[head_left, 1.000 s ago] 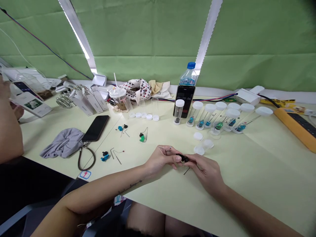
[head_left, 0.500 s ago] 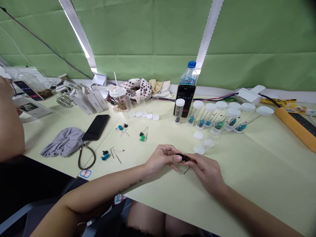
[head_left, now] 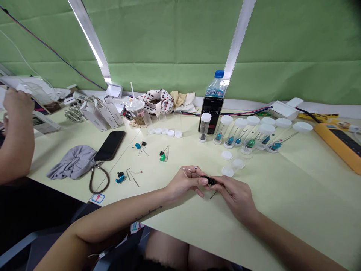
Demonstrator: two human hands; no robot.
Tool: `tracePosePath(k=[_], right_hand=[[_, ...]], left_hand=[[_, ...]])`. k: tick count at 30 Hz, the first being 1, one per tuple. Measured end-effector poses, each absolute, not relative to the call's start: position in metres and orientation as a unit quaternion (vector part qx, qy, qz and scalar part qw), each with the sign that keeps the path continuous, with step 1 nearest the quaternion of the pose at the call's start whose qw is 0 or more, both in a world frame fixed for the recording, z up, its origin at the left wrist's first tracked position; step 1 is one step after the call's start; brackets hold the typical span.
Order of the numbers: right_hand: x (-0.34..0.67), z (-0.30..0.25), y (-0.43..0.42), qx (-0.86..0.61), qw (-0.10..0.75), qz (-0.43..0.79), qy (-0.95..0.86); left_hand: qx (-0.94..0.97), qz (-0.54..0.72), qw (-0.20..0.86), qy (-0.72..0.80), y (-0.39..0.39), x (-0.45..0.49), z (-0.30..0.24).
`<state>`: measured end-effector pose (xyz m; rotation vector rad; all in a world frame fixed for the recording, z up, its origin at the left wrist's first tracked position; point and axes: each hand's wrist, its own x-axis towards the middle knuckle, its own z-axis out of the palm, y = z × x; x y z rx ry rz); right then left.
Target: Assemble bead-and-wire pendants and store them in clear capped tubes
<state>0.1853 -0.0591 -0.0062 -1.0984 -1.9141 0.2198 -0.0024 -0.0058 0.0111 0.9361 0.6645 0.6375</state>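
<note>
My left hand (head_left: 184, 181) and my right hand (head_left: 235, 194) meet just above the pale yellow table (head_left: 282, 195), both pinching a small black part (head_left: 211, 181). A thin metal pin (head_left: 186, 169) sticks out to the left over my left fingers, and another thin wire (head_left: 213, 195) pokes down below the part. Just beyond my hands lie an open clear tube (head_left: 236, 165) on its side and two loose white caps (head_left: 226, 155). A row of capped clear tubes (head_left: 248, 135) holding blue and green parts stands further back.
A phone showing a timer (head_left: 211, 113) leans on a water bottle (head_left: 215, 86). Loose blue, green and black parts (head_left: 163, 156) with bent pins lie to the left, near a black phone (head_left: 109, 146) and grey cloth (head_left: 73, 162). Another person's arm (head_left: 15, 131) is at far left. A yellow power strip (head_left: 340, 145) lies at right.
My hands stay almost still on the black part. The other person's hand at far left has risen and moved right over the boxes. The timer has counted up.
</note>
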Motion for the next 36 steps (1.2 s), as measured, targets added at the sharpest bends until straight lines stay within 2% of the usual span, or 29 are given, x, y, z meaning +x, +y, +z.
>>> tracePosePath(k=[18,25,36], right_hand=[[0.1859,-0.0115,-0.0580,-0.445,0.439,0.076,-0.777],[0.1822,-0.0106,-0.0585,-0.487,0.446,0.082,-0.747],[0.1838,-0.0085,-0.0593,-0.470,0.451,0.034,-0.758]], left_hand=[[0.417,0.299,0.803,0.303,-0.0077,-0.0014,0.0126],[0.403,0.306,0.801,0.321,-0.0049,-0.0017,0.0165],[0.409,0.288,0.807,0.314,-0.0045,-0.0025,0.0074]])
